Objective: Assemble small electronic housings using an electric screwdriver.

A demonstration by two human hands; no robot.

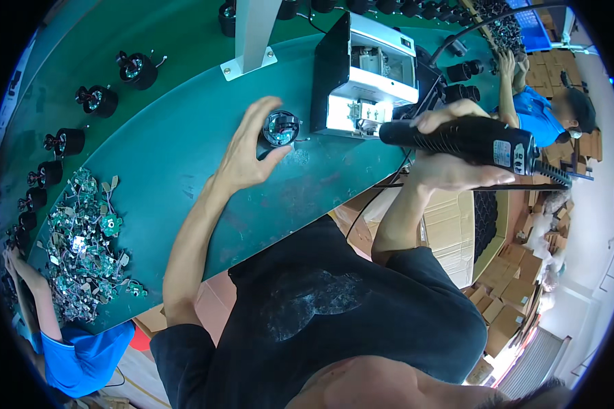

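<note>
On the green worktop, my left hand (247,148) curls around a round black housing (280,129) with electronic parts inside. Its fingers and thumb rest at the housing's far and near sides. My right hand (447,157) is wrapped around a black electric screwdriver (467,140), held level above the table edge with its nose toward the left. The nose is just in front of a white and black screw feeder (372,75), whose lower opening is brightly lit. The screwdriver's bit cannot be made out against the glare.
Loose small circuit boards (85,245) lie heaped at the left. Black housings with wires (136,71) line the green conveyor behind. A metal post (254,41) stands on the worktop. Co-workers in blue shirts (89,358) (535,116) work at both sides. Cardboard boxes (508,286) are stacked at right.
</note>
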